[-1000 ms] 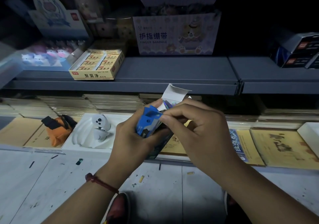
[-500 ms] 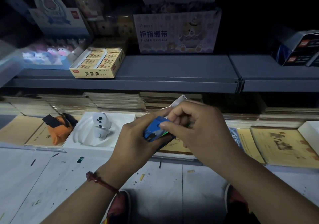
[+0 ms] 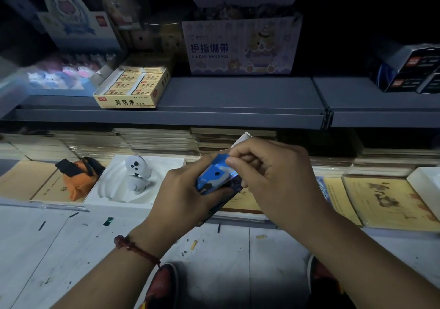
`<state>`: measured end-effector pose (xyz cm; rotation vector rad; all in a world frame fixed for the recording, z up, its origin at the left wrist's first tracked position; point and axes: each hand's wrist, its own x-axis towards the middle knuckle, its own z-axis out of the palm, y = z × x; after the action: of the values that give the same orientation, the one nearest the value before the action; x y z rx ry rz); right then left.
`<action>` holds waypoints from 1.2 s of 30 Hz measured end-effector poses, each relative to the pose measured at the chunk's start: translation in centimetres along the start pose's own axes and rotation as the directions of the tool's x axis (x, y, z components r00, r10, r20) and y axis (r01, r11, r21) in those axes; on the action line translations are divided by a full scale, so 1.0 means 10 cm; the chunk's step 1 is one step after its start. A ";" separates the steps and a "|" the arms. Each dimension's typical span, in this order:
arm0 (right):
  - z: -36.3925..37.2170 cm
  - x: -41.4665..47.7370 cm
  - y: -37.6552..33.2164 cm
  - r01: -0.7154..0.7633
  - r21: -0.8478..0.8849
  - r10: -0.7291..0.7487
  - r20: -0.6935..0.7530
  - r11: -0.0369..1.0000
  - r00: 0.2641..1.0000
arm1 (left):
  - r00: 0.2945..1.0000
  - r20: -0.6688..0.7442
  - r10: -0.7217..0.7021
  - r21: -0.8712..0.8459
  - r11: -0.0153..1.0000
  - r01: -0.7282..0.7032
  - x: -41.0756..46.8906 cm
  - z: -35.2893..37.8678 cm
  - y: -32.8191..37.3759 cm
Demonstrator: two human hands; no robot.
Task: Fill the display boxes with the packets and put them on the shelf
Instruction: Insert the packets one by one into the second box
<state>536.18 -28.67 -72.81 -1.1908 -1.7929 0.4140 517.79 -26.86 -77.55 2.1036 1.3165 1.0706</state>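
Note:
I hold a small blue display box (image 3: 215, 177) in front of the lower shelf. My left hand (image 3: 183, 196) grips it from the left and underneath. My right hand (image 3: 273, 180) pinches its folded blue top flap with thumb and fingertips. A white flap (image 3: 241, 138) of the box sticks up behind my right knuckles. The box's inside is hidden by my fingers. On the grey upper shelf (image 3: 214, 113) stands an open yellow box of erasers (image 3: 133, 88), with a "finger bandage" carton (image 3: 240, 46) to its right.
The lower shelf holds stacked brown notebooks (image 3: 157, 139), an orange toy (image 3: 78, 177) and a white figure on a white tray (image 3: 137, 174). Dark boxes (image 3: 412, 70) sit on the upper shelf at right. The tiled floor (image 3: 71, 249) carries small scraps, and my shoes show below.
The white flap has folded down behind my right hand, and the blue top flap has been pressed lower onto the box. Both hands have stayed in nearly the same place.

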 end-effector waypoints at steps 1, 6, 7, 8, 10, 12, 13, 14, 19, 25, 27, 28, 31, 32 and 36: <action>0.00 0.00 0.00 -0.007 0.007 0.007 0.009 1.000 1.000 | 1.000 -0.001 -0.002 0.007 1.000 0.002 0.00 0.00 -0.01; 0.00 -0.02 0.00 0.003 -0.004 -0.003 0.048 1.000 0.999 | 1.000 -0.002 -0.018 0.016 1.000 0.018 0.01 -0.01 -0.05; 0.00 -0.02 -0.01 -0.007 0.001 0.007 0.057 1.000 0.998 | 1.000 0.003 -0.018 0.008 1.000 0.018 0.00 -0.01 -0.06; -0.01 -0.01 -0.02 -0.031 0.012 0.030 0.068 0.999 0.997 | 1.000 0.011 -0.015 -0.002 1.000 0.015 0.00 -0.01 -0.07; -0.02 0.02 -0.02 -0.101 0.017 0.099 0.085 0.995 0.991 | 1.000 0.024 0.004 0.000 1.000 -0.004 -0.01 -0.01 -0.08; -0.03 0.04 0.01 -0.172 0.055 0.167 0.088 0.984 0.982 | 0.999 0.028 0.018 0.027 0.999 -0.019 -0.01 -0.01 -0.08; -0.03 0.04 0.02 -0.209 0.096 0.200 0.093 0.973 0.975 | 0.999 0.030 0.022 0.041 0.999 -0.023 -0.01 -0.02 -0.08; -0.03 0.04 0.03 -0.237 0.135 0.224 0.104 0.962 0.969 | 0.999 0.032 0.021 0.051 0.998 -0.023 -0.01 -0.01 -0.08; -0.07 0.05 0.03 -0.181 0.105 0.169 0.111 0.978 0.979 | 0.999 0.033 0.023 0.070 0.997 -0.025 0.00 -0.01 -0.08; -0.11 0.08 0.02 -0.177 0.191 0.169 0.056 0.966 0.984 | 0.999 0.015 0.051 0.095 0.994 -0.052 0.04 -0.03 -0.07; -0.13 0.08 0.01 -0.171 0.181 0.164 0.051 0.969 0.985 | 0.999 0.023 0.024 0.096 0.995 -0.026 0.04 -0.03 -0.09; -0.13 0.07 0.01 -0.172 0.173 0.165 0.054 0.970 0.985 | 1.000 0.023 0.013 0.090 0.996 -0.015 0.05 -0.04 -0.10; -0.13 0.05 -0.01 -0.165 0.164 0.155 0.068 0.973 0.986 | 1.000 0.024 -0.015 0.083 0.996 0.013 0.06 -0.05 -0.12; -0.13 0.04 -0.02 -0.155 0.154 0.145 0.073 0.976 0.987 | 1.000 0.025 -0.019 0.087 0.996 0.016 0.06 -0.06 -0.12; -0.11 0.04 -0.03 -0.095 0.116 0.092 0.038 0.989 0.995 | 0.999 0.009 -0.039 0.093 0.995 0.038 0.05 -0.06 -0.13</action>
<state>536.91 -28.65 -71.82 -1.1942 -1.7199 0.5886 516.75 -25.82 -77.88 2.1380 1.4211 0.9988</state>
